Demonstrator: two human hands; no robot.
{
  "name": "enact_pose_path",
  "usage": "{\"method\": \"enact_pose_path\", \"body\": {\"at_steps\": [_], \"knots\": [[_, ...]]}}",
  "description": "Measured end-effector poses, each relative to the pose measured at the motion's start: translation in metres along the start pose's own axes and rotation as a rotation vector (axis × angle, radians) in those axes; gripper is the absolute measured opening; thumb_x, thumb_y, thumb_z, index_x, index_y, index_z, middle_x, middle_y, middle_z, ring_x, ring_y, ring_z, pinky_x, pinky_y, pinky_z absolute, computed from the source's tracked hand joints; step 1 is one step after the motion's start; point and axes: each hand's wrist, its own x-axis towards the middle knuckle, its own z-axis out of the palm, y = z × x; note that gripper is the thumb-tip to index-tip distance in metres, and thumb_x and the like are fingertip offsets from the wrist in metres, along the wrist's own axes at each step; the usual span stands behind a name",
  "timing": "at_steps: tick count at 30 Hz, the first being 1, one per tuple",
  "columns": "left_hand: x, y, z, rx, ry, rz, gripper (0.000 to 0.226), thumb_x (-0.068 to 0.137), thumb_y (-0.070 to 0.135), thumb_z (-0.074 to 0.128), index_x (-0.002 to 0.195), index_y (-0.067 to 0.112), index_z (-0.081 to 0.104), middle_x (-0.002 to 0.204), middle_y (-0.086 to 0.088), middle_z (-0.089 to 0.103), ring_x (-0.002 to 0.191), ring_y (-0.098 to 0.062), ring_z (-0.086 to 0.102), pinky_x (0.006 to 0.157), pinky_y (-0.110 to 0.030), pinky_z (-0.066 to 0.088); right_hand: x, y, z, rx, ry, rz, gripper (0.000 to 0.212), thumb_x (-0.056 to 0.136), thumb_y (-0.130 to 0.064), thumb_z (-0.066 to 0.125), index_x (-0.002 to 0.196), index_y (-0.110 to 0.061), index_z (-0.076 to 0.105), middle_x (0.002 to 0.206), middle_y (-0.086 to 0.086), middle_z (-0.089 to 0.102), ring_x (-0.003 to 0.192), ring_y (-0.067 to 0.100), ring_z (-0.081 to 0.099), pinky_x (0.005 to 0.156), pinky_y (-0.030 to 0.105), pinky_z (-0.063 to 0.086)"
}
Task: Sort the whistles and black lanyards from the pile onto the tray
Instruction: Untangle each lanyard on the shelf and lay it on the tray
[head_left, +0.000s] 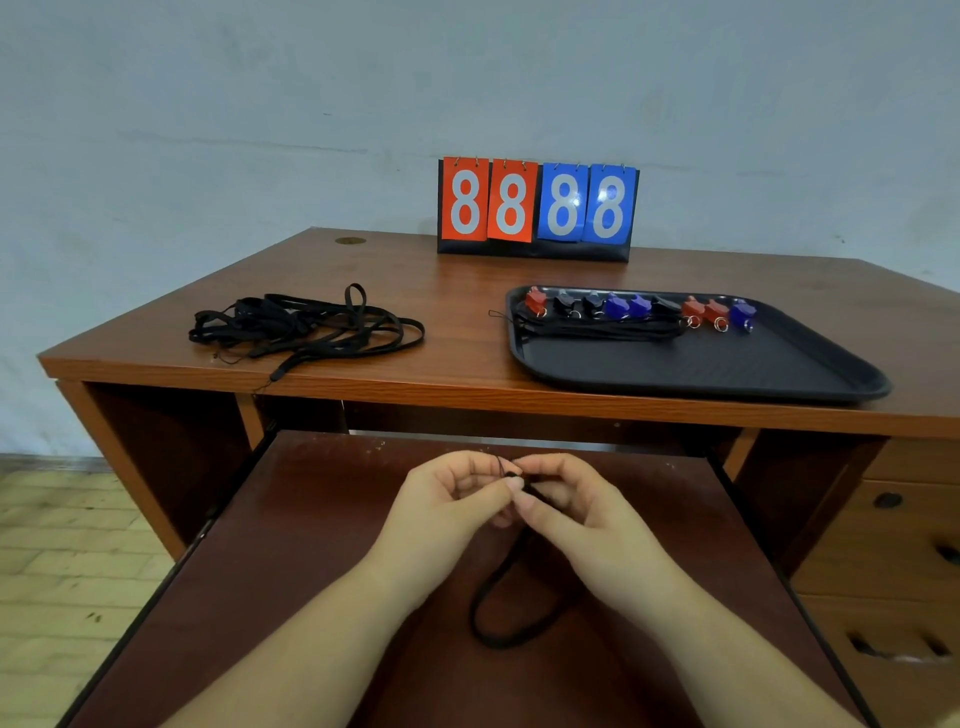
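Observation:
Over the pulled-out keyboard shelf, my left hand and my right hand meet fingertip to fingertip, both pinching the end of one black lanyard whose loop hangs down between my wrists. A tangled pile of black lanyards lies on the desk's left side. On the right sits a black tray. Along its far edge stands a row of red, black and blue whistles, with several black lanyards laid straight in front of them.
A flip scoreboard reading 8888 stands at the back of the desk against the wall. The wooden desk has drawers at the lower right. The keyboard shelf juts toward me.

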Motion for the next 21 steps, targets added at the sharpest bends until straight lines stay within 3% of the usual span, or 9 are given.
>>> {"method": "enact_pose_path", "body": {"at_steps": [3,7,14,18,21], "knots": [[0.002,0.000,-0.001,-0.021,0.063,-0.007,0.009,0.083,-0.001,0.063,0.090,0.001,0.068,0.068,-0.005,0.069,0.060,-0.010,0.065,0.059,-0.017,0.053,0.001,0.002,0.000,-0.190,0.015,-0.067,0.025,0.093,-0.018,0.056,0.112,-0.034,0.060,0.090,-0.010,0.072,0.088,0.001,0.066,0.087,0.021,0.049],[0.008,0.000,-0.005,-0.104,0.182,-0.054,0.008,0.085,0.000,0.061,0.088,0.005,0.067,0.074,-0.009,0.069,0.062,-0.008,0.067,0.061,-0.017,0.055,0.002,-0.003,-0.005,-0.327,-0.019,-0.065,0.032,0.097,-0.020,0.047,0.114,-0.046,0.055,0.065,-0.020,0.060,0.061,-0.005,0.055,0.065,0.010,0.044],[0.021,-0.001,-0.032,-0.281,0.505,-0.064,0.012,0.089,0.005,0.058,0.099,0.007,0.063,0.083,-0.007,0.066,0.073,-0.011,0.066,0.068,-0.018,0.057,0.004,-0.005,-0.028,-0.528,0.021,0.002,0.027,0.097,-0.027,0.047,0.111,-0.049,0.054,0.069,-0.013,0.058,0.068,-0.016,0.054,0.065,0.008,0.037],[0.025,-0.003,-0.043,-0.303,0.602,-0.041,0.012,0.091,0.007,0.057,0.102,0.008,0.061,0.086,-0.007,0.064,0.078,-0.013,0.065,0.068,-0.016,0.057,0.006,-0.005,-0.036,-0.447,0.117,0.010,0.024,0.095,-0.025,0.052,0.087,-0.046,0.061,0.072,-0.011,0.065,0.064,-0.007,0.059,0.065,0.011,0.043],[0.025,-0.005,-0.043,-0.281,0.604,-0.033,0.011,0.091,0.009,0.057,0.102,0.010,0.061,0.086,-0.006,0.064,0.079,-0.012,0.065,0.068,-0.016,0.056,0.007,-0.005,-0.039,-0.337,0.177,0.026,0.016,0.091,-0.026,0.058,0.090,-0.038,0.068,0.069,-0.009,0.068,0.064,0.001,0.061,0.066,0.015,0.045]]}}
